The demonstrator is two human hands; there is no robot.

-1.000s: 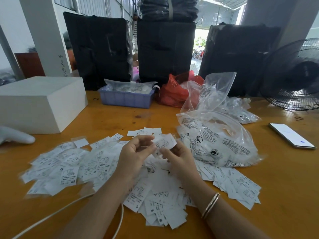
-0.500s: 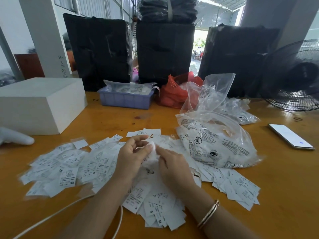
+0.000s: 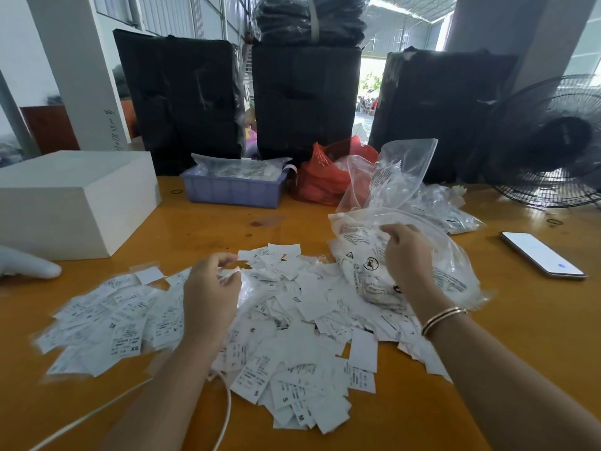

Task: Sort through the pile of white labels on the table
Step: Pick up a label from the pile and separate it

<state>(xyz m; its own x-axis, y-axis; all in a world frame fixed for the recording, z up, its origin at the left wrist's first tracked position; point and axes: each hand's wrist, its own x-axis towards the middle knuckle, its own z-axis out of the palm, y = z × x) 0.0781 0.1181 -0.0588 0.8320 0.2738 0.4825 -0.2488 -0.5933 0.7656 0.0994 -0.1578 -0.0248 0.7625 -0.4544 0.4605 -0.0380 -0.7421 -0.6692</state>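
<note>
A loose pile of white labels [image 3: 292, 327], many printed with size letters such as XS, S and M, spreads across the near half of an orange-brown wooden table [image 3: 520, 353] in a warehouse-like room with corrugated metal walls and white pillars. The left hand [image 3: 211, 294] hovers over the middle of the pile, fingers curled and pinching a crumpled bit of clear plastic. At about two o'clock from the pile, the right hand [image 3: 406, 255], a gold bangle [image 3: 444, 319] on its wrist, rests on a clear printed plastic bag [image 3: 455, 271] stuffed with more white labels; whether its fingers grip the film cannot be told. Beyond it, an open clear bag [image 3: 400, 170] stands upright beside a red plastic bag [image 3: 325, 180]. At twelve o'clock sits a blue plastic tray [image 3: 234, 192] holding plastic-wrapped printed packets. A white box [image 3: 71, 203] occupies ten o'clock, a smartphone [image 3: 541, 253] lies screen-up at three o'clock, and a black fan [image 3: 553, 144] stands at the far right edge. Three black-wrapped bundles [image 3: 305, 99] line the table's far side. A white cable [image 3: 227, 415] runs under the left forearm.
</note>
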